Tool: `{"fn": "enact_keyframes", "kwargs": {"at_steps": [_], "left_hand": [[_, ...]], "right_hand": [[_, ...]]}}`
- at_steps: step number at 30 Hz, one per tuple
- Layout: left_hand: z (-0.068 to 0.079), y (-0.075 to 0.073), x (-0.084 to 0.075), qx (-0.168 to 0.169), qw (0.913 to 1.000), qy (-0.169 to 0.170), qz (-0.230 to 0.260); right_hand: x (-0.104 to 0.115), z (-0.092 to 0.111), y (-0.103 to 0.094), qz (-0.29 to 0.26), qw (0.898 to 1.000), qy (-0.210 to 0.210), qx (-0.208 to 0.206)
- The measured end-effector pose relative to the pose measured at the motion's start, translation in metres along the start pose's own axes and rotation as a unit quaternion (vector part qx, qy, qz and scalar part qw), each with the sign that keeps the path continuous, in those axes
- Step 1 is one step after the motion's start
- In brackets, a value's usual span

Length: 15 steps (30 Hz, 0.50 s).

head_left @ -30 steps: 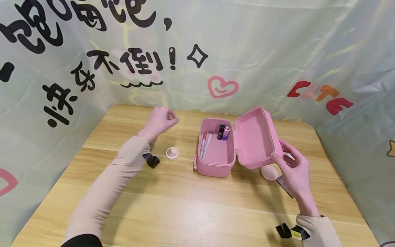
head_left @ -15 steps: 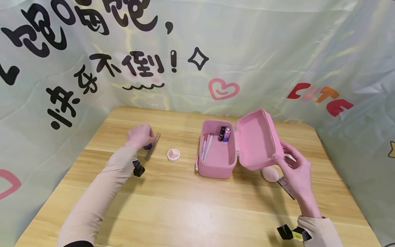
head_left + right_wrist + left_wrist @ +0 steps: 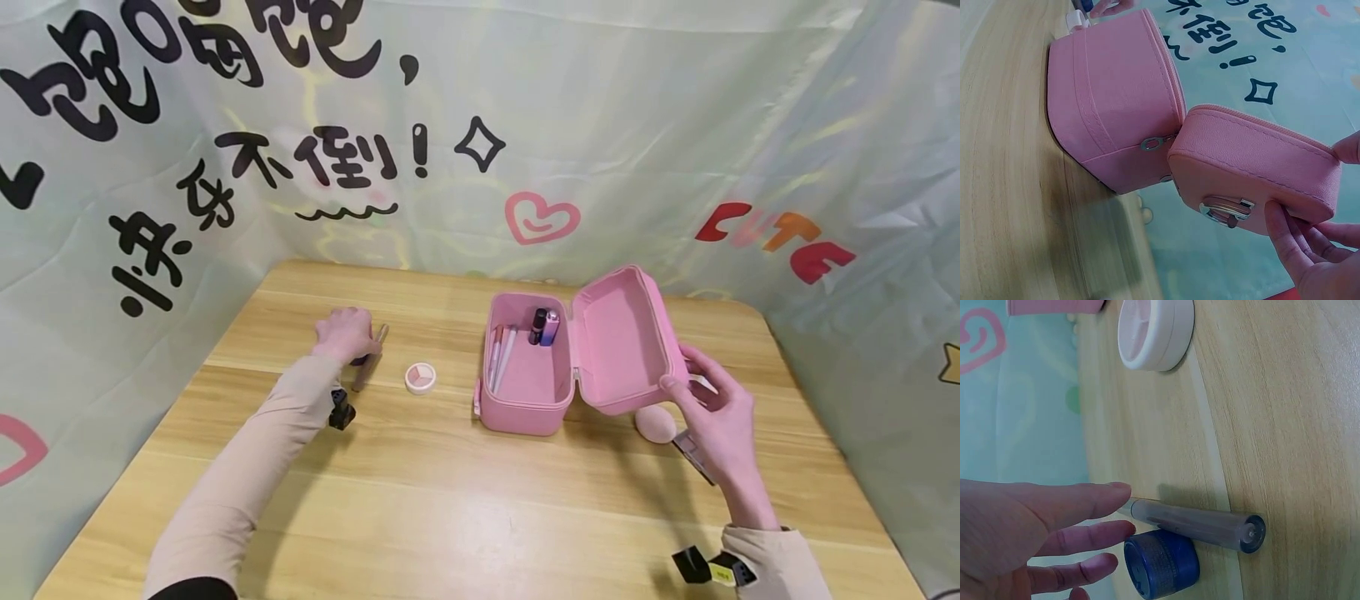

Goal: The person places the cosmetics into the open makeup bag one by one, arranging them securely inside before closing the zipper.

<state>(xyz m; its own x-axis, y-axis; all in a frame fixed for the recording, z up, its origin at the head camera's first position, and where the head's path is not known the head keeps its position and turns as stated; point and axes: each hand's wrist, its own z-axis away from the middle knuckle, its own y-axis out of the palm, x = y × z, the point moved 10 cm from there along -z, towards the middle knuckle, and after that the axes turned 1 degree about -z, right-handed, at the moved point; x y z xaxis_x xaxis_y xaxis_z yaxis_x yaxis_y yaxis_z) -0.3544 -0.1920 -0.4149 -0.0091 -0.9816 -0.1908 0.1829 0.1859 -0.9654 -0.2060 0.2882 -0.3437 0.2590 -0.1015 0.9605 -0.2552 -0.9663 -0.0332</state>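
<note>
At the left of the table, my left hand [image 3: 347,333] reaches down over a slim brownish tube [image 3: 1200,525] and a small blue jar [image 3: 1163,562]. In the left wrist view the thumb and index finger are extended, one on each side of the tube's far end; the jar lies against the tube, near the other fingertips. A pink makeup case [image 3: 525,417] stands unzipped in the middle. My right hand [image 3: 716,412] grips its lid [image 3: 622,333], thumb at the front rim and fingers behind, holding it tilted up. Inside are two slim brushes or pencils [image 3: 504,358], a black tube [image 3: 537,326] and a purple-blue tube [image 3: 550,328].
A round white three-colour makeup compact [image 3: 420,378] lies between the left hand and the case. Beneath the right hand are a pale pink round puff [image 3: 656,424] and a flat palette [image 3: 693,457], partly covered. A printed curtain [image 3: 637,125] closes off the table's back and sides.
My left hand has come down and leftward from above the table to the brownish tube and blue jar, then shifted slightly right. The right hand keeps its grip on the lid.
</note>
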Motion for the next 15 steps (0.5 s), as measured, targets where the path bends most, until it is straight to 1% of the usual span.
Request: {"fn": "enact_keyframes", "kwargs": {"at_steps": [6,11,15], "left_hand": [[0.0006,0.0011,-0.0035,-0.002,0.9998,0.001,-0.021],[-0.001,0.004,-0.0029,-0.007,0.9998,0.003,-0.019],[-0.003,0.007,-0.0017,-0.005,0.9998,0.002,-0.019]], "right_hand": [[0.0002,-0.0001,0.0006,0.004,1.0,0.001,0.003],[0.0004,-0.0001,0.0008,0.004,1.0,-0.002,0.007],[0.0003,-0.0004,0.0006,0.002,1.0,-0.003,0.009]]}}
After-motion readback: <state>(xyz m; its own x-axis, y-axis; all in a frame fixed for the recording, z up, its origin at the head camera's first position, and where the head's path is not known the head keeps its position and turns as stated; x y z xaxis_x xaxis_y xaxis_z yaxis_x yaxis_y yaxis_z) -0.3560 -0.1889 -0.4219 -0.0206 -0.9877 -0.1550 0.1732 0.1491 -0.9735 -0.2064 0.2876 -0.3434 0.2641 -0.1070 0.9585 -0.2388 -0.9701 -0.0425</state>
